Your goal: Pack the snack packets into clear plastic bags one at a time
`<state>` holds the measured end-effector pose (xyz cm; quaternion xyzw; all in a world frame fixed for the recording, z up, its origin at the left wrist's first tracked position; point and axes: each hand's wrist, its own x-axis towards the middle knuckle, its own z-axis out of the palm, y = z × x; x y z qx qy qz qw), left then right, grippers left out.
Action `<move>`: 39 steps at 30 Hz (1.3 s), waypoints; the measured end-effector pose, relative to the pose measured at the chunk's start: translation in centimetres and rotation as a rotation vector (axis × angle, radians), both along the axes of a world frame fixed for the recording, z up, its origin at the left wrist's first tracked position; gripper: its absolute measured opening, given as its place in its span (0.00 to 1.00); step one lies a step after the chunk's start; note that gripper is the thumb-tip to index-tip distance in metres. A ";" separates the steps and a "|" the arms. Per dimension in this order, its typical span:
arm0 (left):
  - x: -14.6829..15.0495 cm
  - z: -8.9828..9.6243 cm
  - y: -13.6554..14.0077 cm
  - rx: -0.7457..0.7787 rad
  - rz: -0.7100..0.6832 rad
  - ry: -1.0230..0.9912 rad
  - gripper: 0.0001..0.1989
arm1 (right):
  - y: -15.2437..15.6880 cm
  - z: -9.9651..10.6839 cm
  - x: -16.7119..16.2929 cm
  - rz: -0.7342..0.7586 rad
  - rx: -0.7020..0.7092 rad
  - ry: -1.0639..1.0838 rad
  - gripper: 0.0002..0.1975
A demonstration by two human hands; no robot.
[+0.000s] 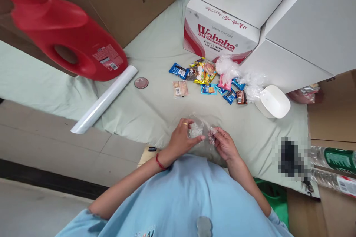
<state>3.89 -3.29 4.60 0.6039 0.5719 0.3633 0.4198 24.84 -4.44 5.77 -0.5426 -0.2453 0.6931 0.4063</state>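
Observation:
A clear plastic bag [207, 124] is stretched between my hands, just above the cloth near my body. My left hand [182, 137] curls its fingers and thumb around a clump of translucent white pieces [196, 130] that seems to lie inside the bag; their exact kind is unclear. With fingertips pinched together, my right hand [224, 143] grips the bag's other side. Beyond both hands lie several small wrapped snacks, among them a beige packet [180, 89], a light blue packet [208, 89] and a brown packet [241, 97].
Crumpled clear plastic [228, 67] and a white plastic tub [275, 102] sit right of the snacks, before a Wahaha carton [219, 31]. Leftward are a round badge [141, 83], a white roll [104, 100] and a large red jug [69, 33]. Plastic bottles [338, 158] lie at right.

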 end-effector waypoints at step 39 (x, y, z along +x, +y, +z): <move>-5.7 -1.3 2.5 -0.299 0.267 -0.347 0.25 | 1.1 0.3 -0.7 0.578 0.996 -0.938 0.11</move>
